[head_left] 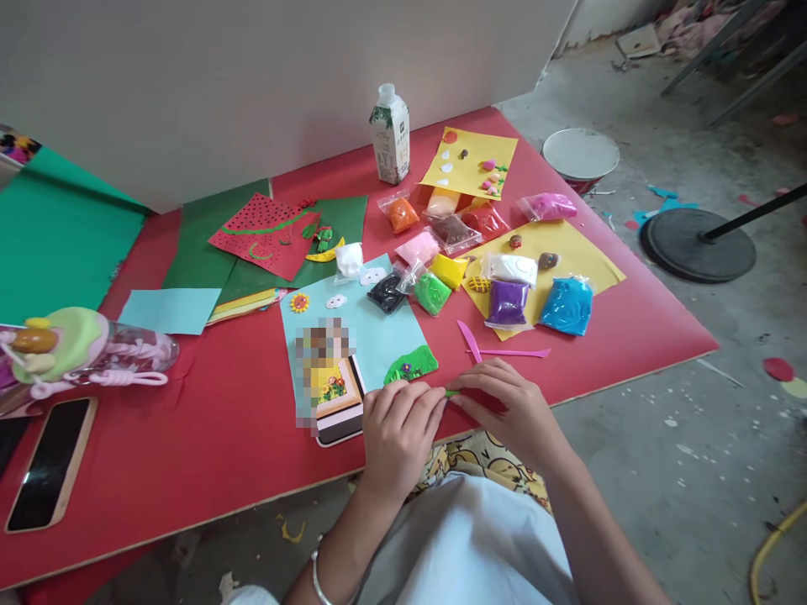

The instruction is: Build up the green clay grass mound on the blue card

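A small piece of green clay (452, 392) is pinched between my two hands near the table's front edge. My left hand (402, 428) closes on its left end, with the fingers curled, and my right hand (508, 407) holds its right end between thumb and fingertips. Just beyond my left hand lies a light blue sheet (394, 336) with a clay sun (299, 302), clouds (336, 301) and a green clay patch with flowers (411, 364). A phone (340, 430) showing a picture rests on the sheet. Two pink plastic tools (514, 353) lie beyond my right hand.
Bagged clay (508, 302) in several colours sits on yellow sheets (589, 252). A carton (391, 139) stands at the back of the red table (220, 420). Left are a watermelon-patterned red sheet (265, 231), a cup (135, 346) and another phone (51, 466).
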A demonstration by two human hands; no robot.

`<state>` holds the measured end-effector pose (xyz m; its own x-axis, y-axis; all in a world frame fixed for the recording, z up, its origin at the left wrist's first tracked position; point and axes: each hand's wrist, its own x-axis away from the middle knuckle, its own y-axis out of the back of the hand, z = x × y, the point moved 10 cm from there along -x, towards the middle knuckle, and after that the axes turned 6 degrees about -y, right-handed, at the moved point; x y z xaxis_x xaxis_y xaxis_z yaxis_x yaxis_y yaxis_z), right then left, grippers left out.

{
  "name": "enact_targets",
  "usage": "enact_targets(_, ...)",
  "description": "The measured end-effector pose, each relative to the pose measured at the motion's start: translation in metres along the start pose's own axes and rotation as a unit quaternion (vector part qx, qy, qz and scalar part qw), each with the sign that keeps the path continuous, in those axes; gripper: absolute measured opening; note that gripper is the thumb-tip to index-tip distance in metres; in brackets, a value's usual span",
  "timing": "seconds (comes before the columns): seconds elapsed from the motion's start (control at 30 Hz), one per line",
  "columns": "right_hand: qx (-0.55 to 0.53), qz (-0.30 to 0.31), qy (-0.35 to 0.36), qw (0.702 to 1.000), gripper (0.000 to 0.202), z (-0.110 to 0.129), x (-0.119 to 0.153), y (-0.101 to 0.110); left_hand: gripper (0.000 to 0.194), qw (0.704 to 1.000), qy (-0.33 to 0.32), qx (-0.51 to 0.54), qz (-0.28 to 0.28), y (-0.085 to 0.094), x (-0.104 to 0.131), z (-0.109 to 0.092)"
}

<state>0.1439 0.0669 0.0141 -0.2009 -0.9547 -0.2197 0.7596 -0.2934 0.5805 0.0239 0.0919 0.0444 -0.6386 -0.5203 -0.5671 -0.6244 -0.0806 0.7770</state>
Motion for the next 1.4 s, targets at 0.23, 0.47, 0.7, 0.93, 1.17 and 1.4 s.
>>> enact_targets(0.23, -0.013, 0.037, -0.022, 0.999, 0.011, -0.004, 0.001, -0.006, 0.005, 1.0, 0.003, 0.01, 0.009, -0.002, -0.002, -0.001)
enact_targets(0.47, 0.0, 0.028, -0.011, 1.0, 0.005, -0.006, 0.001, 0.0, 0.01, 0.999, 0.011, 0.023, 0.021, -0.002, -0.002, 0.003)
enact_targets(0.7, 0.054, -0.008, -0.023, 0.998, 0.007, -0.014, 0.001, 0.01, 0.012, 0.998, 0.046, 0.048, 0.002, 0.008, -0.003, 0.015)
enact_targets(0.93, 0.102, -0.035, -0.023, 0.994, 0.011, -0.014, 0.002, 0.006, 0.011, 0.989, 0.076, 0.126, -0.008, 0.003, -0.002, 0.016)
enact_targets(1.17, 0.148, -0.061, -0.034, 0.987, 0.018, -0.026, 0.004, 0.004, 0.013, 0.941, 0.194, 0.276, -0.013, -0.005, 0.005, 0.034)
enact_targets(1.4, -0.066, -0.139, -0.123, 0.98, 0.027, -0.019, 0.015, 0.014, 0.009, 0.941, 0.202, 0.27, -0.043, 0.003, 0.0, 0.033)
